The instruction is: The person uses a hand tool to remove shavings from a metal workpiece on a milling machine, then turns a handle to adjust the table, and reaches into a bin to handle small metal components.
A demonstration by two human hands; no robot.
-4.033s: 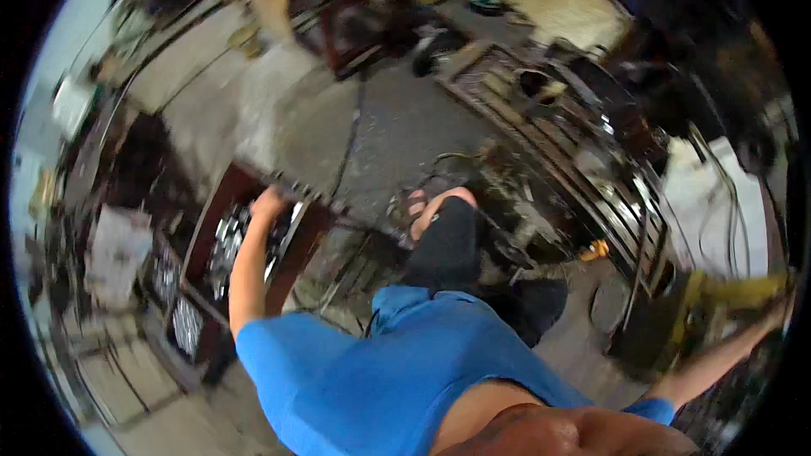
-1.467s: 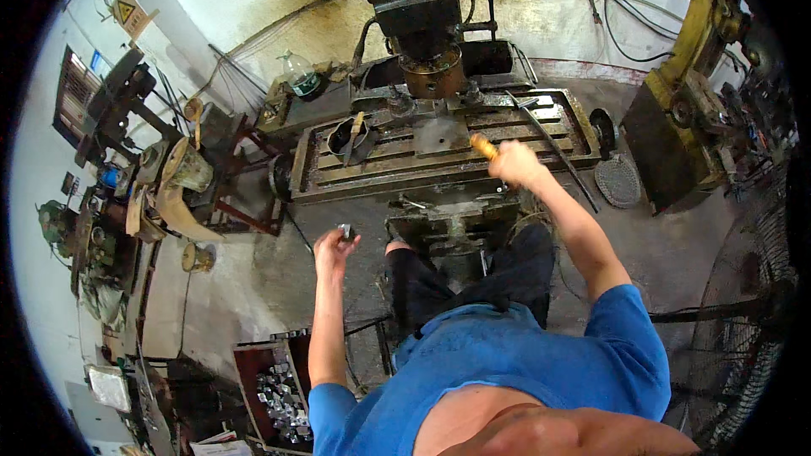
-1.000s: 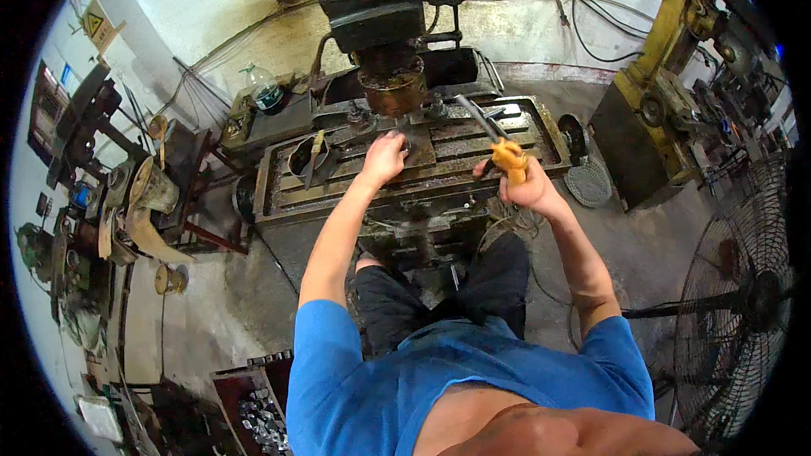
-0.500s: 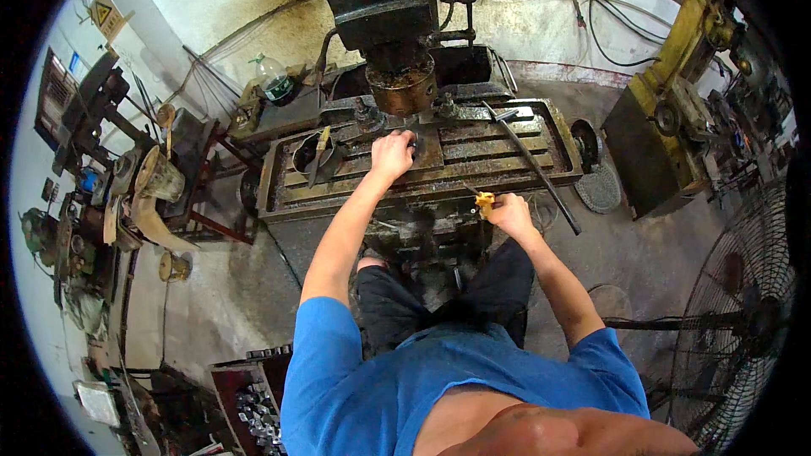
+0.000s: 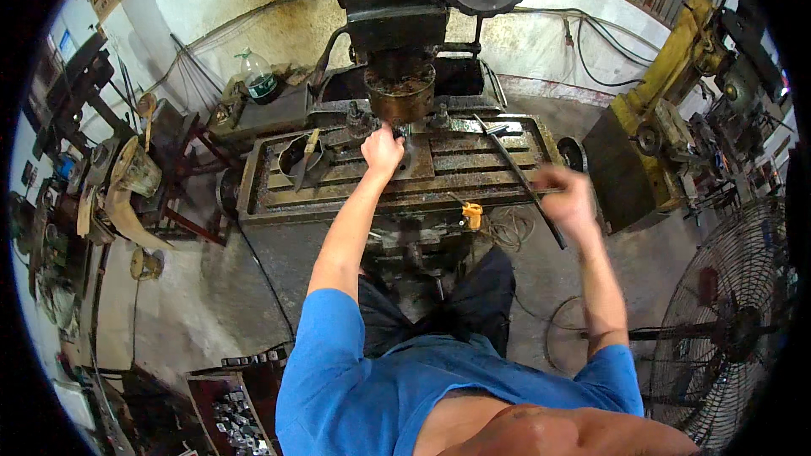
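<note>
I stand at a rusty milling machine, facing its slotted table [image 5: 473, 160]. My left hand [image 5: 382, 152] rests on the table just under the spindle [image 5: 400, 93], fingers curled over a small metal part that the hand mostly hides. My right hand [image 5: 564, 194] is blurred at the table's right front corner, beside a long dark bar [image 5: 517, 176] lying across the table. A yellow-handled tool [image 5: 471, 215] lies apart from it on the table's front edge. A round dark dish with a tool in it [image 5: 302, 156] sits on the table's left end.
A yellow machine [image 5: 667, 135] stands to the right, and a large floor fan [image 5: 735, 329] at the lower right. A plastic bottle [image 5: 259, 80] sits behind the machine. On the left is a cluttered bench [image 5: 110, 186]. A crate of metal parts [image 5: 236, 414] stands by my left leg.
I turned from the crate to the machine and brought my left hand under the spindle. My right hand let go of the yellow-handled tool and moved right, toward the bar.
</note>
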